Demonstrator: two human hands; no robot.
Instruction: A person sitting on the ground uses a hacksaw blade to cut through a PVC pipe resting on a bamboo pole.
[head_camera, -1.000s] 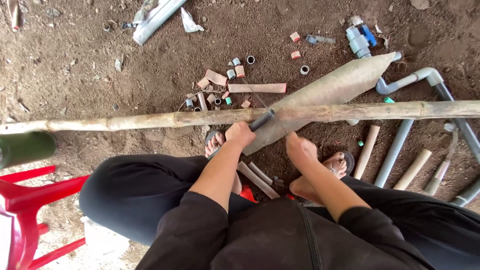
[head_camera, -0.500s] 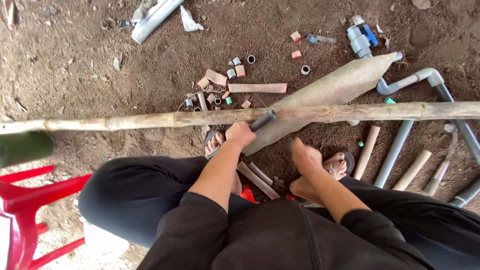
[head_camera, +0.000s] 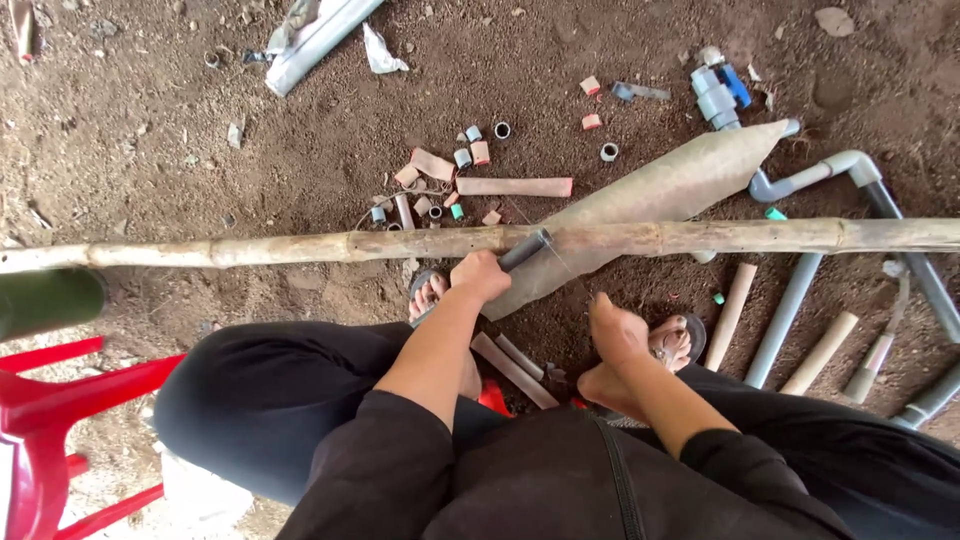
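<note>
Bamboo pole, long, pale and knotted (head_camera: 700, 237), runs across just ahead of both hands, raised off the dirt floor (head_camera: 150, 150); it looks stiff and fairly light, best steadied near a knot. Beyond it lies a tan tapered sack-like roll (head_camera: 680, 185). Right of the right hand lie grey plastic pipes (head_camera: 790, 310). The left hand (head_camera: 480, 277) is closed around a short dark grey pipe piece (head_camera: 524, 250) pressed against the pole. The right hand (head_camera: 615, 330) hangs loosely curled (apparently holding nothing).

dirt-floor pipe worksite: scattered pipe offcuts (head_camera: 470, 160)
</note>
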